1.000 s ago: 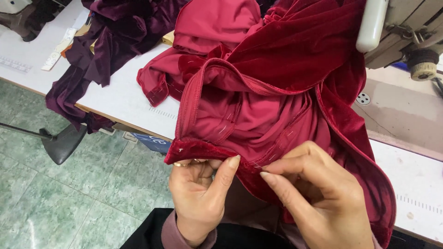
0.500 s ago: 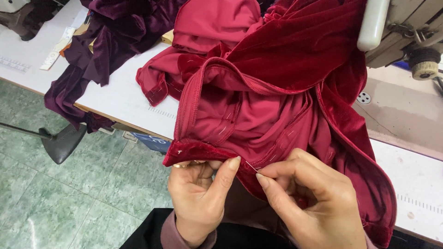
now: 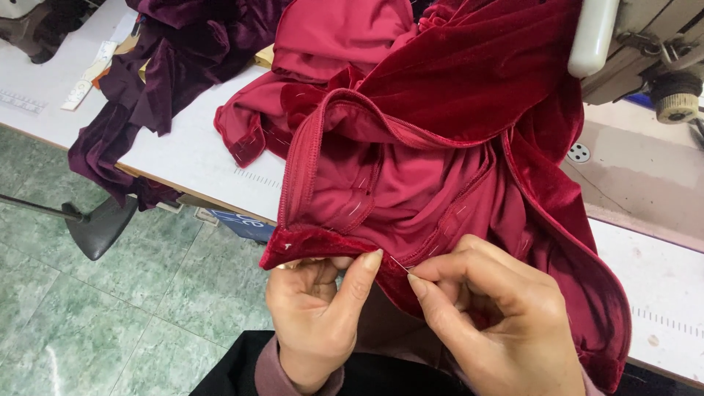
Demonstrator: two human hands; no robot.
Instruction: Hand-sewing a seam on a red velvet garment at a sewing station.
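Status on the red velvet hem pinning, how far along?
Done: pale pins or tacks already dot the red velvet garment along its inner seams. In hand: left hand pinches the folded hem edge while right hand holds a thin pin at the fold. Left: the hem running toward the right looks unpinned; its far end is hidden.

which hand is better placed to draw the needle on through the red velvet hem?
Likely right. The right hand pinches the needle at its fingertips; the left hand grips the folded red velvet hem, thumb pressed beside the needle.
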